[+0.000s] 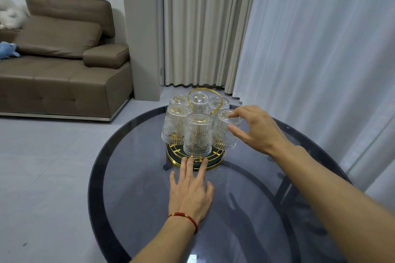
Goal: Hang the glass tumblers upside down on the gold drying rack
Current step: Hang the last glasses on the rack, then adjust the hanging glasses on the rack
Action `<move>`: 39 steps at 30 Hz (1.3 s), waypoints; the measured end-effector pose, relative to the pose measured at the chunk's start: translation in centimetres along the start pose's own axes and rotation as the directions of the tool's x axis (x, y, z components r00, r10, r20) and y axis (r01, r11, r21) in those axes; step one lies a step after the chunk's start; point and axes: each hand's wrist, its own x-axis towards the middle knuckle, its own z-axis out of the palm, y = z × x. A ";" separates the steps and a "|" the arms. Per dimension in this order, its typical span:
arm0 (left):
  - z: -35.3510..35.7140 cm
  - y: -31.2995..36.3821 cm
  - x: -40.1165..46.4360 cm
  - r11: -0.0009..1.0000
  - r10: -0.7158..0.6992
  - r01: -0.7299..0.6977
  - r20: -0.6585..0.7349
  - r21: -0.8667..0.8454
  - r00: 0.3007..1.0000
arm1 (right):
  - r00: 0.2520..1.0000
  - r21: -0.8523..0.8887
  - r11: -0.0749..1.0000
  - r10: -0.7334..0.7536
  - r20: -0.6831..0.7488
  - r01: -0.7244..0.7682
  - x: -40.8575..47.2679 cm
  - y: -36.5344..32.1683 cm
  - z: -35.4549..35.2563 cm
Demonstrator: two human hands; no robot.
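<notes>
While the gold drying rack (195, 157) stands on the far part of the round smoked-glass table (132, 177), we see six glass tumblers (198, 133) hanging on it, all upside down, grouped around its looped gold handle (210, 100). Our left hand (190, 190) lies flat on the table on the near side of the rack, palm down, its grip released and its fingertips (185, 162) touching the gold rim of the rack base. A red cord bracelet (184, 218) circles the left wrist. Our right hand (254, 129) is at the right side of the rack, beside the rightmost tumbler (226, 132). Its grip is loosely spread: the forefinger rests on the upturned bottom of this tumbler and the thumb lies against its ribbed wall, but the fingers do not close around the glass. Behind the rack, beyond the table, we note pleated curtains (203, 28); to the far left of the rack stands a brown sofa (64, 60).
</notes>
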 end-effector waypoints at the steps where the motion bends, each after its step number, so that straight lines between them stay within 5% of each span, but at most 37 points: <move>1: 0.0 0.0 0.0 1.000 0.000 0.000 0.000 0.002 1.000 | 1.000 -0.003 1.000 -0.003 0.002 0.003 0.0 0.1 0.0; 14: -0.2 0.1 0.1 1.000 0.002 -0.001 0.009 -0.004 1.000 | 0.998 0.059 0.998 -0.014 -0.057 0.018 0.0 1.1 0.3; 18: -0.2 0.1 0.1 1.000 0.001 -0.001 0.008 -0.007 1.000 | 0.990 0.184 0.980 0.092 -0.109 -0.071 0.9 0.8 0.1; 23: -0.2 0.2 0.0 1.000 0.000 0.000 -0.003 -0.015 1.000 | 0.935 0.533 0.770 0.321 0.153 -0.351 4.8 -0.3 0.1; 28: -0.1 0.2 0.0 1.000 0.000 -0.001 -0.002 -0.011 1.000 | 0.872 0.574 0.659 0.316 0.374 -0.485 8.1 -0.9 1.4; 39: 0.0 0.2 0.0 1.000 -0.003 0.003 0.011 0.000 1.000 | 0.899 0.384 0.833 0.271 0.343 -0.398 9.2 1.5 1.3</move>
